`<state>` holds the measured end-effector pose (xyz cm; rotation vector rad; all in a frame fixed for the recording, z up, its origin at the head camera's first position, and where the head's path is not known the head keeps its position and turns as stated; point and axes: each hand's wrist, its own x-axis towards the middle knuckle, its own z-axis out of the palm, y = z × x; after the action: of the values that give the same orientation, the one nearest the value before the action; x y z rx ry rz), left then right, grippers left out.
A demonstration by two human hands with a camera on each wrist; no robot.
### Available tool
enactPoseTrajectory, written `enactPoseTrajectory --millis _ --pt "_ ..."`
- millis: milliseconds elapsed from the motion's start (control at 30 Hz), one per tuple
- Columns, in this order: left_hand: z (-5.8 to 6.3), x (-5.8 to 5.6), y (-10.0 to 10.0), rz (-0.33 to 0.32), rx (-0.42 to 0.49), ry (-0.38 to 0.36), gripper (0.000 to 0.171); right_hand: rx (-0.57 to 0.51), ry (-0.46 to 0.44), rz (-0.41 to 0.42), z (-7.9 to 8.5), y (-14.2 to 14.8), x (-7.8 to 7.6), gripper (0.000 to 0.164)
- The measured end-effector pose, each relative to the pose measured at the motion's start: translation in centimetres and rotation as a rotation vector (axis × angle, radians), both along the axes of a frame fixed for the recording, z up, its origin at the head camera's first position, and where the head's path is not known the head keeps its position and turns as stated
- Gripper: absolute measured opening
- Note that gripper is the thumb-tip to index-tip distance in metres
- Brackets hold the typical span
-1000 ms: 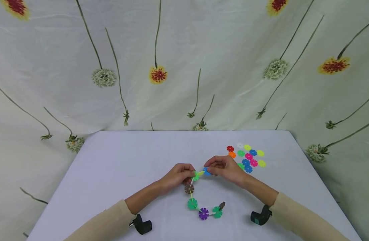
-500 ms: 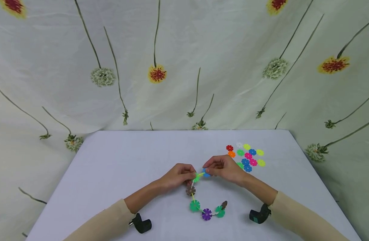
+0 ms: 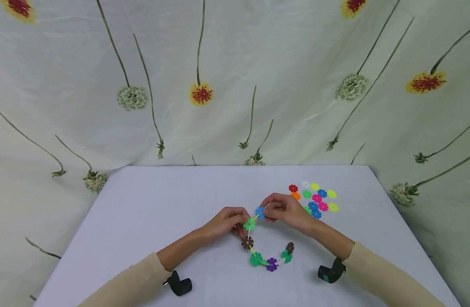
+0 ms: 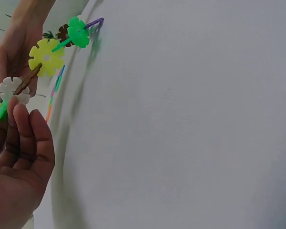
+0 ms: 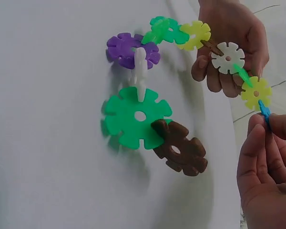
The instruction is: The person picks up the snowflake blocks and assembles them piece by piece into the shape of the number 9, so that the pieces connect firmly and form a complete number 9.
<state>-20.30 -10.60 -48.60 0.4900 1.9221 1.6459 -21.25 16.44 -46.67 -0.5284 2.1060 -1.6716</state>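
A curved chain of interlocking notched plastic discs hangs between my hands and bends round toward me. My left hand (image 3: 225,224) pinches the light green disc (image 3: 249,224) near the chain's upper end. At that end is a blue disc (image 3: 260,212), which my right hand (image 3: 288,211) pinches between thumb and fingers; the right wrist view shows it edge-on, slotted into a yellow disc (image 5: 256,93). Farther along come a white disc (image 5: 228,58), a purple disc (image 5: 133,50), a green disc (image 5: 138,117) and, at the free end, a brown disc (image 5: 180,148).
Several loose discs lie flat at the back right of the white table (image 3: 162,192), among them a red disc (image 3: 293,188) and a pink disc (image 3: 323,207). Black wrist devices (image 3: 180,284) sit at both sleeves. A flower-print cloth (image 3: 235,64) hangs behind the table.
The blue disc has turned to show its face and risen slightly with my right hand. The chain's free end has swung up and to the right. My left hand has barely moved.
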Motion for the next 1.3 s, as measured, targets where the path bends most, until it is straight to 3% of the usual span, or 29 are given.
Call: enactPoseTrajectory --millis 233,467,700,800,967,1133,1300 --pt "0.6 -0.5 0.9 0.064 -0.053 0.121 0.04 0.002 -0.012 -0.006 0.6 -0.3 0.3 0.025" --pt "1.0 -0.7 1.9 0.053 -0.033 0.123 0.018 0.005 -0.021 0.008 0.2 -0.7 0.3 0.025" --pt "0.9 -0.6 2.1 0.044 -0.025 0.122 0.016 0.018 0.014 0.034 0.0 -0.4 0.2 0.024" --pt "0.8 -0.6 2.1 0.05 -0.032 0.121 0.016 0.051 0.052 -0.007 -0.2 0.2 -0.3 0.023" --pt "0.9 -0.4 1.9 0.057 -0.046 0.109 0.016 0.211 0.2 -0.139 -1.0 2.0 -1.7 0.02" --pt "1.0 -0.2 1.8 0.053 -0.046 0.095 0.016 0.511 0.361 -0.259 -1.4 3.8 -3.0 0.021" --pt "0.9 -0.3 1.7 0.043 -0.04 0.089 0.018 0.779 0.413 -0.342 -1.2 5.0 -3.5 0.032"
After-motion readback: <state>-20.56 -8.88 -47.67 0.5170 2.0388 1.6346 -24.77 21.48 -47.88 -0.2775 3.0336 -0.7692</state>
